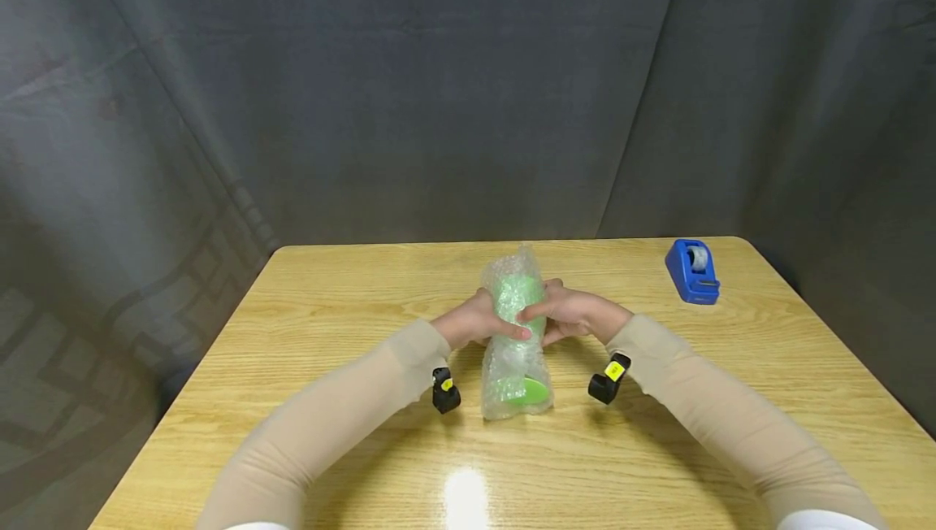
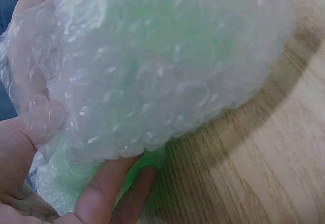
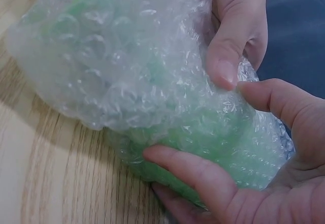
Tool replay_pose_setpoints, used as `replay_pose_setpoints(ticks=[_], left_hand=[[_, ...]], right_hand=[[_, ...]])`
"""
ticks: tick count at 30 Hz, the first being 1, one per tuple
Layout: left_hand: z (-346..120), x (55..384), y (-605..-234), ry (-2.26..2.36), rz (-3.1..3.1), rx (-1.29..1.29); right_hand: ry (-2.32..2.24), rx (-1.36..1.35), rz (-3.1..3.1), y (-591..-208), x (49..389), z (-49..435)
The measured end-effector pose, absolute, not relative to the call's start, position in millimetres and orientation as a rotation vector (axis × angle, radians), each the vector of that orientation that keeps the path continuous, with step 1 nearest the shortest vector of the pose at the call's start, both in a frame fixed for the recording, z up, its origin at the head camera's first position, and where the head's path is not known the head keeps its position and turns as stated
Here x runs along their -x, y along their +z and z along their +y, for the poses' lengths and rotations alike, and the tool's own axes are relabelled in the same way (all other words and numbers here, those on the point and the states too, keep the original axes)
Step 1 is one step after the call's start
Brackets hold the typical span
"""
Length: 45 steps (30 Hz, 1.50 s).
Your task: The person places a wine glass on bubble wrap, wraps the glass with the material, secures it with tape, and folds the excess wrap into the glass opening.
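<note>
A green object [image 1: 534,391], its kind hidden by the layers around it, is rolled in clear bubble wrap [image 1: 508,363] over the middle of the table. My left hand [image 1: 475,320] grips the bundle from the left, its thumb across the top. From the other side my right hand [image 1: 578,312] holds it, thumb also on top. In the right wrist view the two thumbs nearly meet on the wrap [image 3: 167,76], and the right fingers [image 3: 198,176] curl along its side. The left fingers [image 2: 104,188] reach under the plastic in the left wrist view.
A blue tape dispenser [image 1: 691,274] with a roll of tape stands at the table's back right. The wooden table [image 1: 351,294] ends at a dark grey curtain [image 1: 439,107] behind. Each wrist carries a small black camera.
</note>
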<state>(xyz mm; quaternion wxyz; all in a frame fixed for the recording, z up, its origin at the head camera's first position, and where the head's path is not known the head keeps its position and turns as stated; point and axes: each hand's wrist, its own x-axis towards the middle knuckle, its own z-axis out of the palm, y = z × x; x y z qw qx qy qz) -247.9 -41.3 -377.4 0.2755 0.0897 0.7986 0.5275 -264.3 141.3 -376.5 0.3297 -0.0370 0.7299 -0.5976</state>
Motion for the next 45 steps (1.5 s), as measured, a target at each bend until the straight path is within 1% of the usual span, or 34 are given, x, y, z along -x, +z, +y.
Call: replay_pose_setpoints(ticks=[12,21,29,45], left_hand=[[-39.6,247.8,-377.6,1.397,2.156,-0.212],[-35.8,249.8,-375.6,1.272,2.296,-0.151],[-34.9,251.0,-375.2,1.294,2.284,-0.201],[-33.1,250.8,-373.7,1.253,2.285,-0.181]], right_hand=[[-1.575,0.078,1.888,-376.4,264.4,141.5],[-1.566,0.075,1.874,-376.0,265.0,139.0],[-1.552,0.059,1.892,-375.5,265.4,138.7],[-1.563,0.065,1.891,-374.4,265.4,141.0]])
